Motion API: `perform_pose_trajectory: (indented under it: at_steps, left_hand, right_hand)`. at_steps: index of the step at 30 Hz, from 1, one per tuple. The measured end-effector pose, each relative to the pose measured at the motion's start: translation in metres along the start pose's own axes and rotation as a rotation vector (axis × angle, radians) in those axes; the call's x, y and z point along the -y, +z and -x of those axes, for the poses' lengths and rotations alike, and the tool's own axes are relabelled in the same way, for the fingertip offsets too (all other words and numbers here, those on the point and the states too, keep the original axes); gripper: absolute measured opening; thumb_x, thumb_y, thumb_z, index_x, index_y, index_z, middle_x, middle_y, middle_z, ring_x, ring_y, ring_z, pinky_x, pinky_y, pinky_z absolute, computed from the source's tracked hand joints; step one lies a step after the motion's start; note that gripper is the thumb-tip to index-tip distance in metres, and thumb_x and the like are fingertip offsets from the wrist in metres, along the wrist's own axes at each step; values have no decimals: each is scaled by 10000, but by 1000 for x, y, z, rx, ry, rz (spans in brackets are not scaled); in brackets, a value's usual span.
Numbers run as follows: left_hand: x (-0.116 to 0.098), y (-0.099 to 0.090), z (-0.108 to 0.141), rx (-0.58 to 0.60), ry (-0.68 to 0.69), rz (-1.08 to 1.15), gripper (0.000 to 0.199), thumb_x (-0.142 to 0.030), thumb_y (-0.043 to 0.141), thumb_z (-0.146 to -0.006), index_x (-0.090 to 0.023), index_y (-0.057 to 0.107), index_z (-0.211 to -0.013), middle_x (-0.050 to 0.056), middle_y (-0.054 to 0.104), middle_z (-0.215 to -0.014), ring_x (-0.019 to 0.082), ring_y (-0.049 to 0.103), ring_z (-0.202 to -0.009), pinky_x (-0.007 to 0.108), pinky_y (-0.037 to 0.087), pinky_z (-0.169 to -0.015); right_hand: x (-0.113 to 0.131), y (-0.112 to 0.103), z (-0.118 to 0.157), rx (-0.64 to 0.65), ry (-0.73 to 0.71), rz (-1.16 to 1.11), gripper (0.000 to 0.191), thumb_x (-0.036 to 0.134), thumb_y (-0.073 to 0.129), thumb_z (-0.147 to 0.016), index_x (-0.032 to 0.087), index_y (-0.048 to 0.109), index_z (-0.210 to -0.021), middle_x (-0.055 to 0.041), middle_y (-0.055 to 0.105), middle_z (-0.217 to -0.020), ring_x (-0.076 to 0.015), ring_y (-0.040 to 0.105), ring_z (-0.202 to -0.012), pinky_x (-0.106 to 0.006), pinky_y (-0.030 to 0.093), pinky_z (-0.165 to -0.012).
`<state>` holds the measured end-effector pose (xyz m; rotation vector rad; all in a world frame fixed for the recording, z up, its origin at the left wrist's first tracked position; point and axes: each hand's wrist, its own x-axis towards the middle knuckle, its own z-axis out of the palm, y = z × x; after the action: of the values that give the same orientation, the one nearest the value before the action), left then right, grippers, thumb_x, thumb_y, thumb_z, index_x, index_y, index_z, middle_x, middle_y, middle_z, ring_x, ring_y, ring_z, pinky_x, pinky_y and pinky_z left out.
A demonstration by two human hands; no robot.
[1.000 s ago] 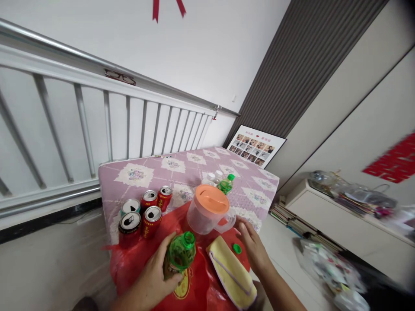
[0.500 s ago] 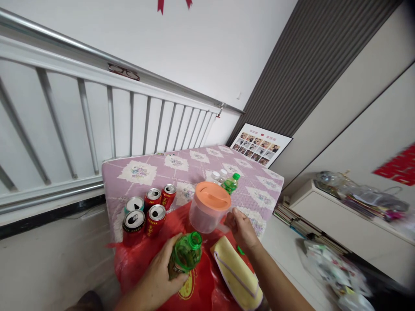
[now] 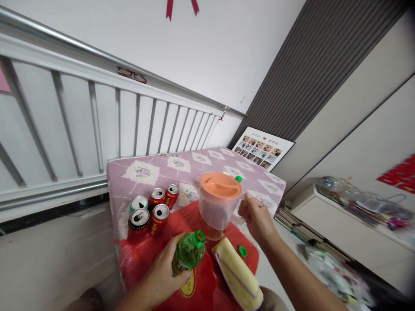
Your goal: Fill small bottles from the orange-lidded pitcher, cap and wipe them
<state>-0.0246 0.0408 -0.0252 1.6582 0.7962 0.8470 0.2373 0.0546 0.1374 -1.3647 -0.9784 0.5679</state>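
Note:
An uncapped green bottle (image 3: 189,255) is in the grip of my left hand (image 3: 165,270), over the red plastic sheet (image 3: 207,278). To its right, my right hand (image 3: 257,216) is closed round the handle of a clear pitcher (image 3: 215,214) with an orange lid. The pitcher is upright at the sheet's far part; whether its base touches the sheet cannot be made out. A folded yellow cloth (image 3: 238,274) lies between my forearms, with a green cap (image 3: 242,251) beside it.
Several opened drink cans (image 3: 157,220) stand left of the pitcher. Another green bottle cap (image 3: 238,178) shows behind it. A patterned cloth (image 3: 139,172) covers the table. Beyond are a white radiator (image 3: 106,116), a photo board (image 3: 262,149) and a cabinet (image 3: 324,216).
The pitcher has moved right and nearer in view, now hiding most of the bottles behind it. The green cap by the cloth is more exposed. My left hand keeps its grip on the bottle.

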Motion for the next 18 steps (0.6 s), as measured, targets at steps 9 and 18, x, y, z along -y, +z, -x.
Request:
perform_pose_trajectory:
  at_steps: [9,18]
  left_hand:
    - [-2,0,-1,-10,39,7,792,-127,656,-676,-234,388,-1414,114,522,-1419,282,500,-1299,440,365,-1127]
    - [-12,-2,0,-18,69,6,780,-118,639,-679,-226,388,-1409,103,516,-1424,266,488,-1313,414,354,-1135]
  right_hand:
    - [73,-39,22,2,-2,145,561,659,723,-662,226,444,-442,65,323,-442,-90,267,-448,-265,227,-437]
    - [96,-64,56,55,73,373,569,708,668,-688,221,438,-503,56,324,-501,-108,251,-493,-265,224,-450]
